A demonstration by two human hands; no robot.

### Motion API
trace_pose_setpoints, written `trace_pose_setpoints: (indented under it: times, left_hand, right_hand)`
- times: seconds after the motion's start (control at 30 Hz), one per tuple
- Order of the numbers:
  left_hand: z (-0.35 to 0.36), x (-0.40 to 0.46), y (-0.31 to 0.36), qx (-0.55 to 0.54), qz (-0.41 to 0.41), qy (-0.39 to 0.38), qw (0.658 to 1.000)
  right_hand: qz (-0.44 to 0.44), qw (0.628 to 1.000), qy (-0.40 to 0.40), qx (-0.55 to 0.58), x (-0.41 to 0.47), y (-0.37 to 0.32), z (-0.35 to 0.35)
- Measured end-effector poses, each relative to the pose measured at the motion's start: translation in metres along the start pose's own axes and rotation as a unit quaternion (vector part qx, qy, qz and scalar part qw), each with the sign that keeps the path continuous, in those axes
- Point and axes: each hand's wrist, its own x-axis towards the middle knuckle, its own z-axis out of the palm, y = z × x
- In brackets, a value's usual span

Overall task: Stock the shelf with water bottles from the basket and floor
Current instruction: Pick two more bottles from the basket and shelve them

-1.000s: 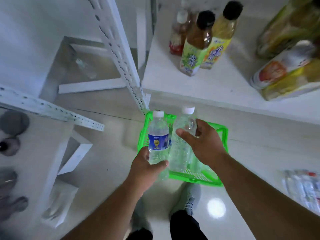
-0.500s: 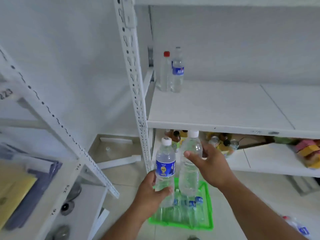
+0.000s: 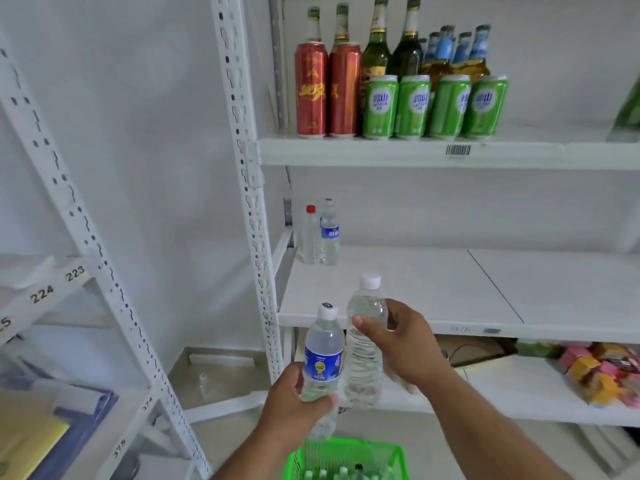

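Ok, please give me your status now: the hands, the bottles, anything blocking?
Left hand grips labelled bottle, right hand grips plain bottle. Both upright before middle shelf. Two bottles in back corner; front free.

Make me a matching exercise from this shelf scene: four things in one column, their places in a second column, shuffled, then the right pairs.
Things:
1. blue-labelled bottle
2. unlabelled bottle
3. green cans
4. green basket

Places:
A. standing in a row on the upper shelf
B. on the floor below the hands
C. held by the left hand
D. held by the right hand

Pairs: 1-C, 2-D, 3-A, 4-B
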Motion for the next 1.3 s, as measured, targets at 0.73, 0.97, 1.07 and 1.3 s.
trace_pose_setpoints:
  times: [0.73,0.97,1.07,1.3]
  left_hand:
    - [0.075,0.095,0.043,-0.012,-0.027,0.093,0.995]
    - [0.049,0.161,0.036,-0.021,-0.032,0.069,0.997]
    - [0.036,0.195,0.033,-0.022,-0.037,0.075,0.996]
    - [0.015,0.276,0.028,0.019,-0.038,0.086,0.995]
  right_hand:
    - [-0.013,0.998,-0.053,0.011,0.125,0.051,-0.055]
    - [0.014,0.999,-0.049,0.002,0.181,0.051,-0.028]
    - [0.029,0.999,-0.040,-0.012,0.208,0.051,-0.012]
    - [0.072,0.997,-0.007,-0.008,0.268,0.055,0.025]
